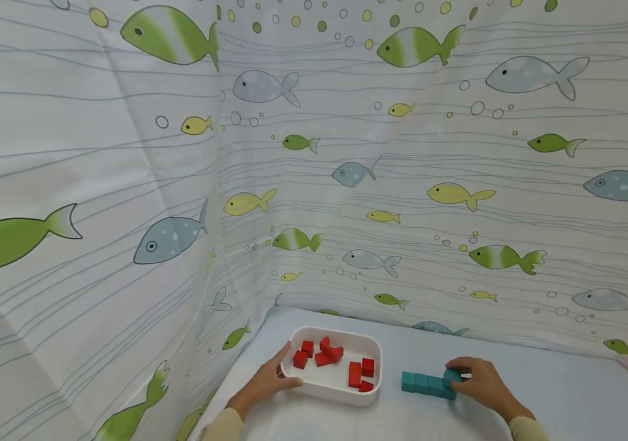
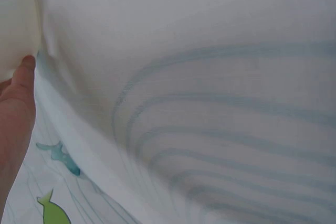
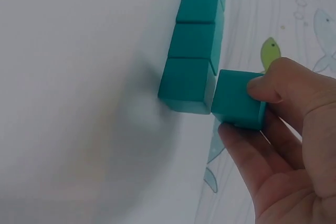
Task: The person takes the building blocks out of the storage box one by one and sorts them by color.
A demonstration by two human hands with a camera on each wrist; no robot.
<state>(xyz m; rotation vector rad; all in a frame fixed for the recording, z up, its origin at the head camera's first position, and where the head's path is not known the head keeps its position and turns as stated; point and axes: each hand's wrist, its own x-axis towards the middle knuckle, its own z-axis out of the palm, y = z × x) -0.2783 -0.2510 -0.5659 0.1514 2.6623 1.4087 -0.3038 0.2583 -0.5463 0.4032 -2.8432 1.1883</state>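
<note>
Nearest are two light sleeves [image 1: 225, 425], one at each wrist. The left hand [image 1: 267, 378] lies at the left near corner of a white tray [image 1: 341, 397], its thumb along the near side and its fingers along the left side; the thumb and fingers are apart, touching the tray from outside. The right hand [image 1: 481, 383] pinches a teal cube [image 3: 236, 98] between thumb and fingers. This cube is at the right end of a row of four teal cubes [image 1: 428, 384], which stand side by side, to the right of the tray; whether it rests on the end cube, I cannot tell. Inside the tray lie red blocks [image 1: 355, 374], among them an arch [image 1: 336, 353] and some cubes. All stands on a white table [image 1: 556, 380], and behind it hangs a cloth with printed fish [image 1: 314, 171]
</note>
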